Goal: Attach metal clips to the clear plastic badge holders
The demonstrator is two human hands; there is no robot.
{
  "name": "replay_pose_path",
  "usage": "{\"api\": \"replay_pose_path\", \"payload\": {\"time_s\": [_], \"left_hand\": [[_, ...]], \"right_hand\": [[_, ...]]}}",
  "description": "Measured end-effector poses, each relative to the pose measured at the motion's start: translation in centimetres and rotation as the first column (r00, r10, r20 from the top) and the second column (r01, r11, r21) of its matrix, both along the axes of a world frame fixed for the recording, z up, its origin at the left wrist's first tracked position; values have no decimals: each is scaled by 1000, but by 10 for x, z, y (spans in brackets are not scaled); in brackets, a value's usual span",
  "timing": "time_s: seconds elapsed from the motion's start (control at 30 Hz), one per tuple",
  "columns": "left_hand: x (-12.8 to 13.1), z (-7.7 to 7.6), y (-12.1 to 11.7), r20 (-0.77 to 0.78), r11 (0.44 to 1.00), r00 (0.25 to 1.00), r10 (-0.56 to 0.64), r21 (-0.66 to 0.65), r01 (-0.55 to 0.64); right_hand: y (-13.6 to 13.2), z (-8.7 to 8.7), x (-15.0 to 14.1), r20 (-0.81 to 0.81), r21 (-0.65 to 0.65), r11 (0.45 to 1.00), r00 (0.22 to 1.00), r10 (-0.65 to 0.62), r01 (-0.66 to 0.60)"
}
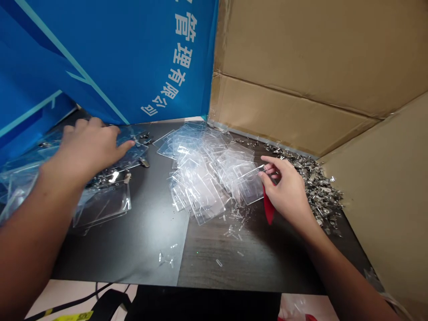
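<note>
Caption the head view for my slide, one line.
Right hand holding a clear plastic sleeve beside heaped metal clips, left hand open over more sleeves.

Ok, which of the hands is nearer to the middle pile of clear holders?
Right. The right hand is at the right edge of the middle pile, fingers on a holder; the left hand is over the left pile, farther away.

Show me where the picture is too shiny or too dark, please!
Head view: white glare hides details on the clear sleeves in the middle; a pale sheen lies on the tabletop; the left forearm sinks into shade near the picture's edge.
</note>
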State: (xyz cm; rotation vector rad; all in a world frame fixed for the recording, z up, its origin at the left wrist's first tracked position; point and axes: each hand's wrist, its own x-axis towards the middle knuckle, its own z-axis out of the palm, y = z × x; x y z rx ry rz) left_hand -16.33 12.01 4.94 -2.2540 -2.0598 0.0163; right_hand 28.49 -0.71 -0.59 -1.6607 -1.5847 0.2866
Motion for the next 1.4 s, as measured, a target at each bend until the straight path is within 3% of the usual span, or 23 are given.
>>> {"api": "replay_pose_path", "payload": {"time_s": [0.07,0.17,0.23,0.33,0.4,0.5,0.6,0.7,0.87,1.13,1.2,1.23,1.27,1.3,1.33,1.4], "left_hand": [[28,7,-16,-123,1000,992,-12,4,13],[67,9,-38,-31,977,979,-201,64,202],[85,2,-50,78,936,935,-345,96,338],[97,-15,-58,102,883,879,-467,101,458],[97,-25,-56,44,893,892,-449,51,447],[89,-29,-51,-69,949,949,-308,-88,302],[81,-18,-49,-146,963,972,-185,-227,149],[77,-1,-54,-150,948,974,-170,-295,120],[73,13,-59,-153,946,983,-103,-320,50],[79,11,-63,-144,966,983,-117,-246,79],[89,7,-65,-54,976,989,-140,-175,129],[96,6,-68,70,975,984,-166,-140,175],[103,4,-71,254,964,946,-200,-124,237],[109,1,-76,481,938,849,-217,-139,318],[116,-1,-81,706,888,685,-178,-184,421],[127,-8,-93,944,691,315,98,-293,660]], "right_hand": [[2,5,-1,-170,14,1000,985,21,-19],[0,14,-4,-359,40,999,932,38,-26],[-2,20,-6,-401,82,997,915,37,-5],[-6,24,-9,-424,138,990,905,43,18],[-7,23,-11,-446,164,986,894,42,35],[-8,23,-13,-467,177,982,884,29,61],[-10,23,-15,-457,147,987,889,16,57],[-12,23,-17,-443,111,993,896,9,44],[-14,22,-20,-440,97,994,898,0,48],[-16,16,-31,-605,148,988,787,122,-40],[-17,14,-34,-626,156,986,765,151,-67],[-18,14,-36,-631,156,984,758,165,-84],[-19,13,-38,-633,158,982,753,182,-104],[-21,14,-40,-632,163,978,748,204,-130],[-23,14,-42,-626,177,971,743,237,-161],[-28,16,-47,-592,235,939,729,343,-250]]}}
